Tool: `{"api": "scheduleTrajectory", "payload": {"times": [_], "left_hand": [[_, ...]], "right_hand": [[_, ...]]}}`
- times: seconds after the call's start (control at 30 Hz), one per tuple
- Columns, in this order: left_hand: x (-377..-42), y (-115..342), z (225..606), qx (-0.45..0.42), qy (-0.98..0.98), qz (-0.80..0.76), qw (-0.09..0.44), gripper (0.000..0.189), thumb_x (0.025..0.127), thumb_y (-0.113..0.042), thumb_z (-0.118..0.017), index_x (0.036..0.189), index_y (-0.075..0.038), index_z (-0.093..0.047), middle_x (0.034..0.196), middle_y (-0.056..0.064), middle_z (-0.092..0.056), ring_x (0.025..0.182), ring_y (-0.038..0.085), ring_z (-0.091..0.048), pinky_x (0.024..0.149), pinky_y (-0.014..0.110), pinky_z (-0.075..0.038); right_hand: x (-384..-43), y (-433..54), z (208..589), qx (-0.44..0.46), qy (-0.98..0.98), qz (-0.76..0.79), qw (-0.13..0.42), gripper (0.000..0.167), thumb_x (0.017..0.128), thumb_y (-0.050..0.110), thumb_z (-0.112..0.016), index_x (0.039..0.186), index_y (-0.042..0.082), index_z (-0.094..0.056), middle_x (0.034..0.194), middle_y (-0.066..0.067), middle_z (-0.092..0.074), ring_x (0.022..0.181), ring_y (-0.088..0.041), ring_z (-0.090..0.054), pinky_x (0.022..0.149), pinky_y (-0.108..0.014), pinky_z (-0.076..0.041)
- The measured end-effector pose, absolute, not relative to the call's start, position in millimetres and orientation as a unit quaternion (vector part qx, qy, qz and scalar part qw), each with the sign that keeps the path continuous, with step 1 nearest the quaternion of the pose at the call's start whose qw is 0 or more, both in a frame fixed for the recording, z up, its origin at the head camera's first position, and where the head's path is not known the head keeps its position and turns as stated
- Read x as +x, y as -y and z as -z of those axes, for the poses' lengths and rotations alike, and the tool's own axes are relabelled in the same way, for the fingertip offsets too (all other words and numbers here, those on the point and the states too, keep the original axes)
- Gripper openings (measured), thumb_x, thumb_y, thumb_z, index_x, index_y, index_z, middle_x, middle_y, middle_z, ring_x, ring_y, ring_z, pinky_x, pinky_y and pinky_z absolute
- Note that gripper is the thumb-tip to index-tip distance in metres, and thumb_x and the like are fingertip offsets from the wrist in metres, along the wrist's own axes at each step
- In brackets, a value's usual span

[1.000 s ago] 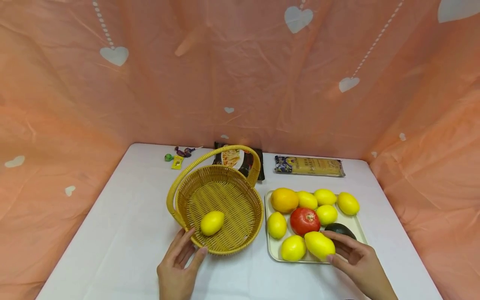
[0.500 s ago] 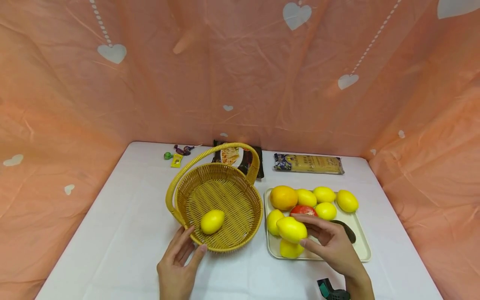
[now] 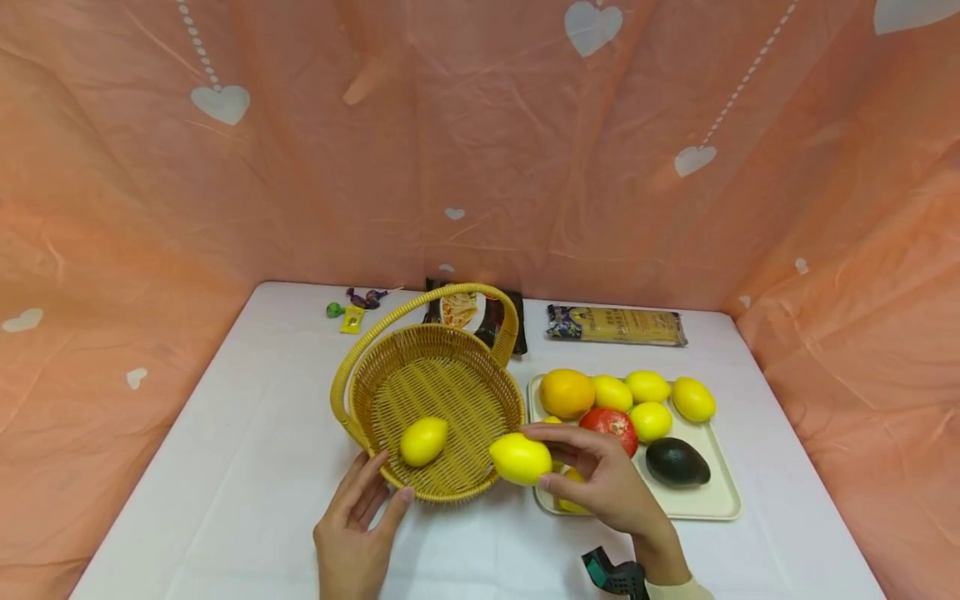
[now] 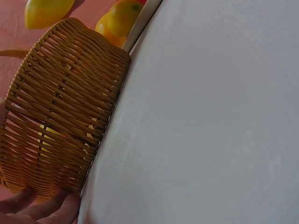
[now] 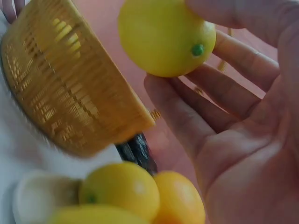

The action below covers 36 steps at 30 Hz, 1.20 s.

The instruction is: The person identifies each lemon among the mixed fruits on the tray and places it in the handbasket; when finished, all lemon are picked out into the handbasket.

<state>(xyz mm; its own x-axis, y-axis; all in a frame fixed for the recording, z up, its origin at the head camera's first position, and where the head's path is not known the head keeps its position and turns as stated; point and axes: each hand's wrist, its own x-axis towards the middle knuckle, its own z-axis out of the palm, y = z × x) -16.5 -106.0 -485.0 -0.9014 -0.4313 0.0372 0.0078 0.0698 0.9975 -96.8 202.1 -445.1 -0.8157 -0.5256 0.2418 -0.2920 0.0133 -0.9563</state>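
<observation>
My right hand [image 3: 600, 475] holds a lemon [image 3: 521, 459] between thumb and fingers, above the gap between basket and tray, overlapping the basket's right rim in the head view. In the right wrist view, the held lemon [image 5: 166, 37] shows a green stem spot. A round woven basket [image 3: 480, 400] with a tall handle stands left of the tray, and one lemon [image 3: 423, 442] lies inside it. At its near left rim rests my left hand [image 3: 356, 525], fingers and thumb loosely bent against the outer side. Fingertips [image 4: 67, 205] touch the wall low down in the left wrist view.
The cream tray [image 3: 720, 500] on the right bears several lemons, an orange [image 3: 567, 393], a red pomegranate-like fruit [image 3: 611, 429] and an avocado [image 3: 677, 462]. Behind lie a black food packet [image 3: 513, 321], a pasta pack [image 3: 617, 325] and small candies [image 3: 351, 319].
My right hand has lifted the lemon from the tray's near side and carried it left to the basket's right rim, uncovering the avocado. My left hand has stayed at the basket.
</observation>
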Motion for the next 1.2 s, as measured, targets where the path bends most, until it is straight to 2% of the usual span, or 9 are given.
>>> {"api": "scheduleTrajectory", "payload": {"times": [0.1,0.37,0.6,0.73,0.87,0.93,1.1,1.2], "left_hand": [[-17,106,485,0.152,0.708,0.67,0.163,0.054,0.093,-0.004,-0.089,0.143,-0.004,-0.071,0.164,0.027,-0.049,0.138,0.04,-0.061,0.102,0.014,-0.058],[-16,106,485,0.161,0.705,0.67,0.168,0.053,0.091,-0.002,-0.089,0.142,-0.007,-0.073,0.164,0.027,-0.049,0.137,0.041,-0.061,0.101,0.014,-0.059],[-17,105,486,0.155,0.708,0.668,0.167,0.054,0.092,-0.002,-0.089,0.143,-0.004,-0.072,0.163,0.026,-0.051,0.137,0.04,-0.062,0.102,0.015,-0.059],[-18,106,487,0.151,0.71,0.668,0.167,0.054,0.092,-0.003,-0.089,0.143,-0.004,-0.071,0.163,0.026,-0.051,0.137,0.039,-0.062,0.103,0.015,-0.058],[-18,106,487,0.148,0.712,0.667,0.165,0.055,0.093,-0.007,-0.089,0.144,-0.004,-0.071,0.164,0.027,-0.05,0.137,0.039,-0.062,0.102,0.016,-0.059],[-18,106,487,0.147,0.712,0.667,0.164,0.055,0.092,-0.008,-0.09,0.144,-0.004,-0.071,0.164,0.027,-0.049,0.137,0.039,-0.062,0.103,0.016,-0.059],[-18,105,488,0.145,0.71,0.669,0.167,0.056,0.092,-0.001,-0.089,0.144,-0.003,-0.07,0.163,0.026,-0.05,0.137,0.039,-0.062,0.104,0.018,-0.059],[-18,105,488,0.143,0.709,0.67,0.168,0.056,0.091,0.002,-0.088,0.145,-0.002,-0.07,0.164,0.025,-0.05,0.137,0.04,-0.062,0.104,0.018,-0.058]], "right_hand": [[-98,-191,446,-0.303,-0.71,0.629,0.093,0.048,0.098,-0.007,-0.076,0.144,0.002,-0.069,0.147,-0.019,-0.07,0.134,-0.017,-0.069,0.114,-0.033,-0.061],[-101,-160,446,-0.335,-0.735,0.582,0.094,0.044,0.099,0.005,-0.081,0.143,0.01,-0.072,0.143,-0.01,-0.074,0.133,-0.018,-0.069,0.114,-0.032,-0.061],[-102,-136,442,-0.349,-0.756,0.543,0.107,0.043,0.1,0.014,-0.083,0.142,0.014,-0.074,0.142,-0.004,-0.075,0.123,-0.013,-0.071,0.098,-0.035,-0.069],[-105,-124,439,-0.366,-0.768,0.516,0.101,0.043,0.1,0.018,-0.083,0.141,0.016,-0.074,0.142,0.0,-0.075,0.129,-0.015,-0.071,0.103,-0.04,-0.068],[-108,-114,439,-0.378,-0.776,0.495,0.099,0.044,0.1,0.021,-0.084,0.143,0.017,-0.074,0.144,0.003,-0.074,0.136,-0.017,-0.068,0.115,-0.036,-0.061],[-108,-110,439,-0.377,-0.772,0.501,0.105,0.046,0.099,0.02,-0.085,0.143,0.015,-0.073,0.146,0.001,-0.073,0.137,-0.017,-0.068,0.117,-0.036,-0.059],[-106,-111,436,-0.356,-0.735,0.561,0.138,0.049,0.097,0.008,-0.084,0.143,0.003,-0.071,0.146,-0.014,-0.072,0.135,-0.028,-0.069,0.116,-0.046,-0.06],[-105,-120,437,-0.335,-0.716,0.594,0.149,0.048,0.096,0.004,-0.084,0.143,0.002,-0.071,0.145,-0.017,-0.071,0.134,-0.033,-0.069,0.116,-0.044,-0.06]]}}
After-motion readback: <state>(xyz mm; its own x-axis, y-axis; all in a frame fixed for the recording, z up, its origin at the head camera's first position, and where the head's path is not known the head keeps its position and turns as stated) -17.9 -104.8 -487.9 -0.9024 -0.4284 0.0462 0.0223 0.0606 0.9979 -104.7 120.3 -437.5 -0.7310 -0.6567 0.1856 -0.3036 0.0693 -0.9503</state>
